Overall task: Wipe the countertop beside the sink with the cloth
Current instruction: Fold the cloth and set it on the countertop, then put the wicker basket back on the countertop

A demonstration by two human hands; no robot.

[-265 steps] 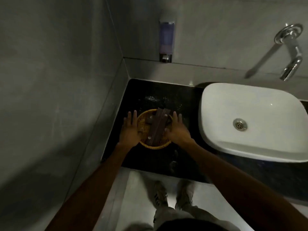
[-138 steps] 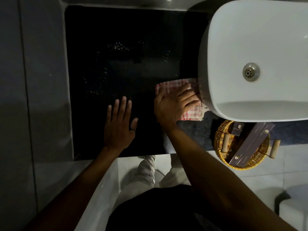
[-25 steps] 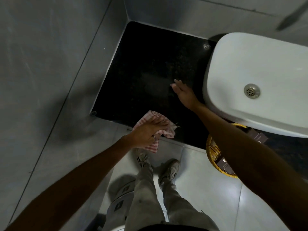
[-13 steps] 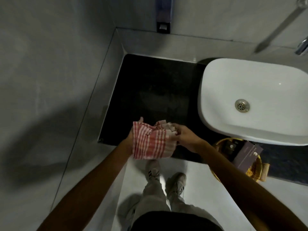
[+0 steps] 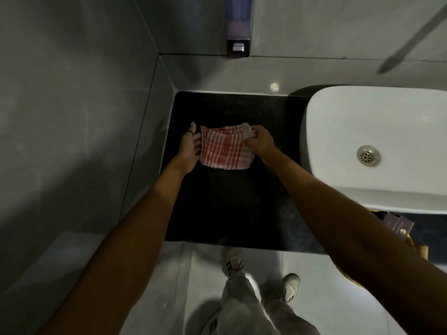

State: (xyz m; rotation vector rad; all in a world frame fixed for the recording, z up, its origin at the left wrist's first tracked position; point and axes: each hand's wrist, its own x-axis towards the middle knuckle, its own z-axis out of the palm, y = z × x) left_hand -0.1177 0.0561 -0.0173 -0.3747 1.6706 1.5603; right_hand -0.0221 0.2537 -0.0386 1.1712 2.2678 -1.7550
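A folded red-and-white checked cloth (image 5: 226,148) is over the middle of the black countertop (image 5: 232,209), left of the white sink (image 5: 377,151). My left hand (image 5: 190,147) holds the cloth's left edge, palm turned up, with fingers partly hidden under the fabric. My right hand (image 5: 260,140) pinches the cloth's upper right corner. I cannot tell if the cloth rests on the counter or hangs just above it.
A soap dispenser (image 5: 238,26) hangs on the back wall above the counter. Grey tiled walls close in the counter's left and back. A wicker basket (image 5: 411,243) with a dark box sits under the sink's front edge, mostly hidden by my right arm. My feet stand below.
Both hands have carried the cloth forward from the counter's front edge to over its middle. The cloth is now flatter and more neatly folded.
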